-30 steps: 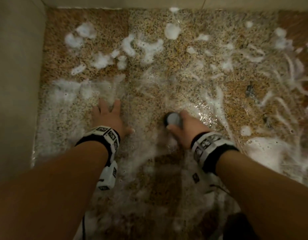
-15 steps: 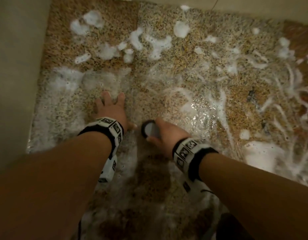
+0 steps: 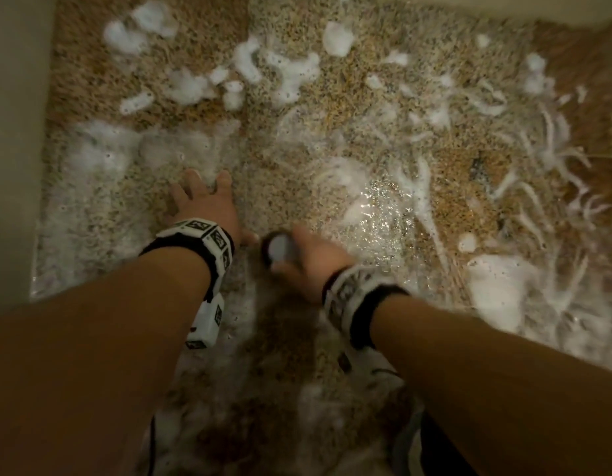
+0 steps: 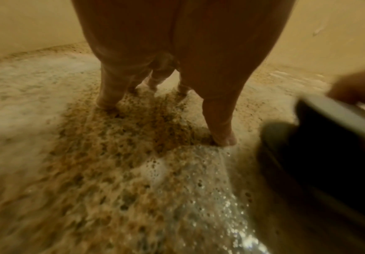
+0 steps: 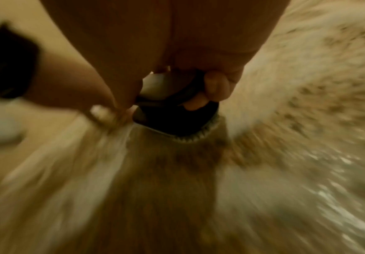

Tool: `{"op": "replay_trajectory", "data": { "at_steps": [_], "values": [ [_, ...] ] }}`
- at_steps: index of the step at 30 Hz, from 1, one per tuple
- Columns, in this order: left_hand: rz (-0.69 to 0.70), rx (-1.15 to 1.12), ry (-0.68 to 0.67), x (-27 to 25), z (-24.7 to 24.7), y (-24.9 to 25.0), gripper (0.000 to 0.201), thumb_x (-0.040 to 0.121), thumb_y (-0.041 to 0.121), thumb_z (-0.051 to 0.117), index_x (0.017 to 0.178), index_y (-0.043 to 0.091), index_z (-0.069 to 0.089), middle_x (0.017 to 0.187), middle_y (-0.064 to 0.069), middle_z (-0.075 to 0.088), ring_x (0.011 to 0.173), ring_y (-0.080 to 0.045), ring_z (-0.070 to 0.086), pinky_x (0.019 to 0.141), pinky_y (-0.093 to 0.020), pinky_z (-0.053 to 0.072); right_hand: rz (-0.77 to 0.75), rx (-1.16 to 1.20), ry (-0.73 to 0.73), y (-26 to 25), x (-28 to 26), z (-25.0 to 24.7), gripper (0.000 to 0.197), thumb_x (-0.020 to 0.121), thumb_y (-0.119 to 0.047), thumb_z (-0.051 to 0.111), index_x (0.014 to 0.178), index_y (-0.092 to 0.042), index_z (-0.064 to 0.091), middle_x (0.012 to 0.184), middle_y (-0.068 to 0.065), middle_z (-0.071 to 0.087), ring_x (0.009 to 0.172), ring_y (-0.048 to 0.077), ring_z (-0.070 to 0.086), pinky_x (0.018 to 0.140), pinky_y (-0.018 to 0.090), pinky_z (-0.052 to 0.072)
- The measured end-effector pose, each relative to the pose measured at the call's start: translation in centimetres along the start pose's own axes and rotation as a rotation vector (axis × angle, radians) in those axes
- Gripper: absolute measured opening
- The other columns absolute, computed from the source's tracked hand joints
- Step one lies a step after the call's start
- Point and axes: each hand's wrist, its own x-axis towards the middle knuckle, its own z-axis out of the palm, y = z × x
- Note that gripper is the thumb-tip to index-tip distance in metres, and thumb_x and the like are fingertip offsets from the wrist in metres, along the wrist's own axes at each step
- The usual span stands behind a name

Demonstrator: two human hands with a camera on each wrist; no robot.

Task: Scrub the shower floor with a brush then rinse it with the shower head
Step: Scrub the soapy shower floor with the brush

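Note:
The speckled tan shower floor point(image 3: 383, 125) is wet and patched with white foam. My right hand point(image 3: 308, 262) grips a round black brush point(image 3: 279, 250) with a pale top, bristles down on the floor; the brush point(image 5: 177, 118) shows under my curled fingers in the right wrist view. My left hand point(image 3: 203, 204) lies spread on the floor just left of it, fingers straight and pressing down. In the left wrist view the fingertips point(image 4: 107, 101) touch the wet stone and the brush point(image 4: 320, 147) sits at the right edge.
A pale wall point(image 3: 16, 132) runs along the left side and another wall edge point(image 3: 504, 8) crosses the top right. Thick foam point(image 3: 493, 290) lies at the right and foam blobs point(image 3: 194, 84) at the far left. Glinting water point(image 3: 383, 207) pools ahead of the brush.
My right hand has dragged the brush leftward until it sits next to my left thumb. The left hand has stayed planted on the floor.

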Motion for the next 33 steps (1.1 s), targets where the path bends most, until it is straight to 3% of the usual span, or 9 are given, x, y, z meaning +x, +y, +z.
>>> {"op": "replay_trajectory", "data": {
  "at_steps": [3,6,10,12,15,20,25,29,33],
  "values": [
    [0.0,0.037,0.006,0.1,0.1,0.1,0.13,0.078,0.067,0.078,0.164,0.031,-0.012,0.17,-0.017,-0.019,0.155,-0.051,-0.008,0.117,-0.068,0.031,0.021,-0.055,-0.032,3.6,-4.0,0.6,0.047,0.092,-0.052,0.062,0.129,-0.03,0.042,0.12,0.0,0.06,0.105,0.023,0.06,0.086,0.033,0.047],
    [-0.01,0.043,0.014,0.4,0.2,0.3,0.133,0.076,0.068,0.08,0.164,0.03,-0.012,0.169,-0.019,-0.018,0.155,-0.052,-0.008,0.118,-0.069,0.028,0.278,0.03,0.187,8.5,-4.8,-2.6,0.046,0.094,-0.048,0.063,0.128,-0.023,0.046,0.102,-0.003,0.054,0.088,0.019,0.052,0.076,0.028,0.037],
    [-0.026,0.057,0.006,0.7,0.3,0.4,0.135,0.075,0.07,0.079,0.164,0.029,-0.013,0.169,-0.02,-0.018,0.155,-0.052,-0.007,0.121,-0.068,0.023,0.584,0.184,0.344,9.7,-2.3,-7.5,0.049,0.099,-0.048,0.053,0.127,-0.01,0.041,0.119,0.01,0.06,0.096,0.028,0.056,0.078,0.033,0.038],
    [-0.019,0.062,0.015,0.7,0.4,0.1,0.135,0.074,0.071,0.079,0.164,0.029,-0.012,0.169,-0.019,-0.017,0.155,-0.051,-0.007,0.122,-0.067,0.022,0.554,0.274,0.346,7.2,-0.8,-7.1,0.038,0.103,-0.041,0.047,0.119,-0.009,0.036,0.114,0.01,0.057,0.093,0.024,0.052,0.072,0.028,0.038],
    [-0.006,0.059,0.025,0.8,0.6,0.0,0.135,0.073,0.071,0.08,0.164,0.03,-0.01,0.169,-0.02,-0.016,0.155,-0.052,-0.006,0.122,-0.067,0.02,0.352,0.307,0.361,1.7,0.1,-3.2,0.046,0.099,-0.046,0.052,0.135,-0.019,0.039,0.103,-0.004,0.055,0.086,0.019,0.059,0.059,0.025,0.037],
    [0.005,0.119,0.037,0.7,0.6,-0.2,0.134,0.073,0.077,0.075,0.163,0.03,-0.013,0.17,-0.023,-0.014,0.155,-0.052,-0.002,0.124,-0.064,0.015,0.12,0.103,0.058,-0.3,-2.8,3.0,0.043,0.094,-0.05,0.06,0.125,-0.025,0.044,0.119,0.006,0.063,0.101,0.029,0.063,0.082,0.04,0.053],
    [-0.007,0.156,0.048,0.3,0.5,0.0,0.134,0.071,0.08,0.073,0.164,0.031,-0.009,0.17,-0.022,-0.012,0.155,-0.052,0.002,0.124,-0.064,0.019,0.436,0.236,0.353,9.0,-6.0,-0.7,0.049,0.095,-0.052,0.059,0.131,-0.021,0.046,0.103,-0.001,0.056,0.09,0.021,0.054,0.077,0.03,0.038],
    [-0.015,0.16,0.062,0.4,0.7,-0.2,0.134,0.07,0.08,0.074,0.164,0.032,-0.009,0.17,-0.019,-0.012,0.154,-0.052,0.007,0.122,-0.065,0.024,0.793,0.446,0.616,13.6,-6.4,-4.8,0.056,0.095,-0.053,0.055,0.133,-0.011,0.048,0.122,0.013,0.063,0.098,0.033,0.059,0.076,0.033,0.037],
    [-0.014,0.201,0.074,0.5,0.7,-0.1,0.135,0.071,0.077,0.076,0.164,0.029,-0.009,0.17,-0.021,-0.006,0.153,-0.052,0.011,0.12,-0.065,0.027,0.551,0.491,0.54,8.0,-3.3,-3.1,0.06,0.096,-0.051,0.056,0.139,-0.011,0.043,0.116,0.009,0.062,0.098,0.029,0.063,0.075,0.027,0.042]
  ]
}}
